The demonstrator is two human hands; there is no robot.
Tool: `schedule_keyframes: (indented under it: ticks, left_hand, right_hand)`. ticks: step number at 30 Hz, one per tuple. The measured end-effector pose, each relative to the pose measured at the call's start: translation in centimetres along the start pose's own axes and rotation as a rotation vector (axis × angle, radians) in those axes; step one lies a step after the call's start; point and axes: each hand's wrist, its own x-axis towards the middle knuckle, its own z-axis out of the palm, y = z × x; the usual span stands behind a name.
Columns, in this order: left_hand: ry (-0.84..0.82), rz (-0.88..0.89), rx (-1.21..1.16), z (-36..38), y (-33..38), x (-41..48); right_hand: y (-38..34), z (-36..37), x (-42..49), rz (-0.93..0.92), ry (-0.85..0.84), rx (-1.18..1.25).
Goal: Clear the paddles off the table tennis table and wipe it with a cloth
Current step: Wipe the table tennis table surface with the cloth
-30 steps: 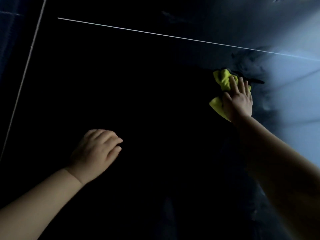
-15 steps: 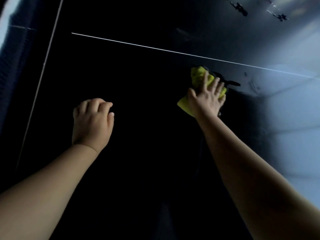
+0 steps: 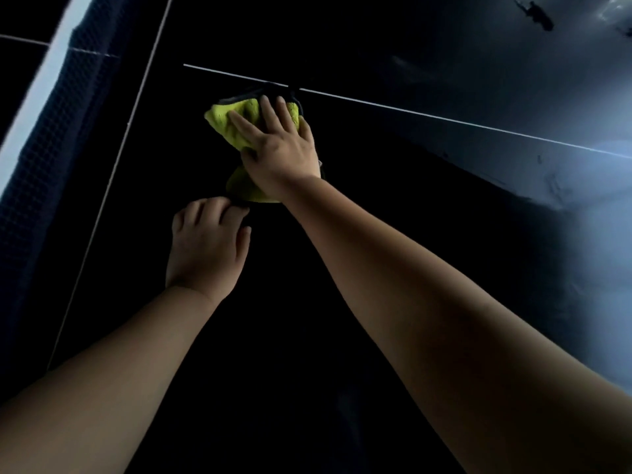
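Both hands are down on the dark desk [image 3: 273, 371], close together near the net [image 3: 44, 148]. The right hand [image 3: 280, 148] lies palm-down on the yellow cloth [image 3: 232, 121], its fingers straight and spread, pressing the cloth flat instead of gripping it. The cloth is bunched under that palm, with folds showing past the fingertips and a flap showing below the wrist. Its far edge touches the white line [image 3: 444, 119] that runs across the desk. The left hand [image 3: 205, 248] rests on the bare surface just beside the cloth's near flap, with its fingers loosely curled and nothing visibly in them. In this dim light I cannot tell whether its fingertips touch the cloth's edge. It looks like a brace for the reach.

As for progress, no paddle shows on the part of the desk in view, so the clearing step seems to be done, though the far side and much of this half are out of frame. Wiping is the step in hand. Streaks and smudges show in the pale glare on the right [image 3: 554, 186], and I cannot say whether they are dust or damp marks. The surface is otherwise too dark to show which areas have been wiped, so how much wiping is left cannot be read here. I would judge the job well begun but not finished.
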Motion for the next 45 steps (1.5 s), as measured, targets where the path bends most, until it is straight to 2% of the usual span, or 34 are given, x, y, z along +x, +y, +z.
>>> schedule_keyframes:
  ticks: [5, 11, 17, 21, 25, 28, 39, 42, 45]
  left_hand:
    - [0.041, -0.004, -0.068, -0.2, 0.5, -0.2]
    - [0.055, -0.022, -0.080, -0.2, 1.0, -0.3]
    - [0.047, -0.047, -0.074, -0.3, 1.5, -0.3]
    - [0.066, -0.020, -0.083, -0.2, 1.2, -0.1]
    - [0.074, 0.003, -0.097, -0.2, 0.7, -0.1]
    - [0.056, 0.014, -0.088, -0.2, 0.4, 0.0]
    - [0.011, 0.030, -0.021, -0.1, -0.3, 0.3]
    - [0.027, 0.035, -0.016, 0.2, -0.4, 0.3]
    - [0.012, 0.040, -0.001, -0.4, 0.1, 0.1]
  right_hand:
    - [7.6, -1.6, -2.8, 0.143, 0.059, 0.058]
    - [20.1, -4.6, -9.9, 0.469, 0.121, 0.110]
    - [29.3, -7.3, -16.9, 0.790, 0.154, 0.141]
    - [30.4, -8.0, -17.5, 0.916, 0.150, 0.180]
    - [26.4, -7.3, -14.5, 1.002, 0.141, 0.172]
    - [21.3, -5.9, -10.8, 0.891, 0.118, 0.121]
    - [-0.2, -0.9, 3.6, 0.178, 0.018, 0.078]
    - [-1.3, -0.7, 5.0, 0.049, -0.018, 0.053]
    - [1.5, -1.3, 4.0, 0.029, 0.001, 0.046]
